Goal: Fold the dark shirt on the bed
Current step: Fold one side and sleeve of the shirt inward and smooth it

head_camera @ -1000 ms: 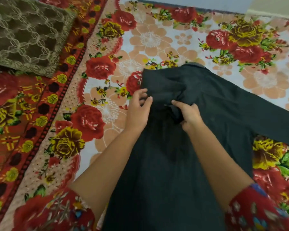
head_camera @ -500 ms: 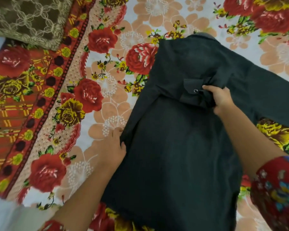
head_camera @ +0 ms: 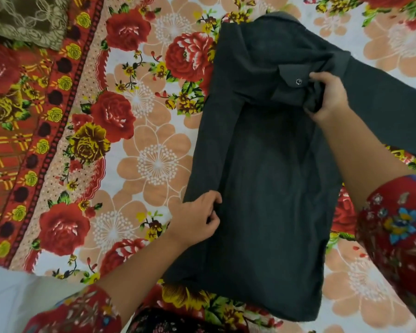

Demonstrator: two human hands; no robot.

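On the bed (head_camera: 154, 164), the dark shirt (head_camera: 274, 200) lies flat on the floral sheet, with the collar end away from the person and the hem nearest. Up and to the left of the shirt, well apart from it, lies a brown patterned cushion (head_camera: 22, 20). The shirt's left side is turned inward over the body. One sleeve (head_camera: 389, 104) extends unfolded to the right, so the fold appears about half done.

The right hand (head_camera: 327, 97) is on the upper part of the shirt. Its grip is closed on bunched cloth just beside a cuff (head_camera: 286, 73), probably to lay the sleeve end square on the body. The left hand (head_camera: 197, 217) is at the shirt's left edge, about midway down. Its grip pinches the folded edge, apparently to hold the crease straight. A metal snap (head_camera: 298, 81) on the cuff faces up.
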